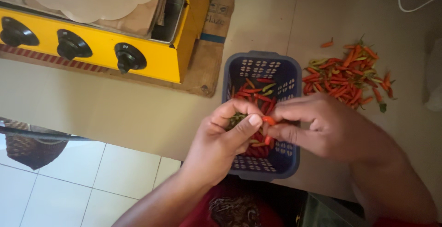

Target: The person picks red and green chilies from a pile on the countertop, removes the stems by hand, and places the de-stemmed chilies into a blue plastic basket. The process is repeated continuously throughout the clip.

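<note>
beige table (115, 112) carried everything. yellow stove (92, 43) with black knobs sat at far left on cardboard. blue slotted basket (260, 70) stood centre, part full of chillies. loose chilli pile (347, 77) lay to its right, well apart from the hands. both hands met over the basket's near half. left hand (225, 137) was closed, thumb up, on greenish bits, maybe stems. right hand (322, 126) pinched one red chilli (269, 121) at its fingertips, long axis roughly left-right, between the two thumbs.
</note>
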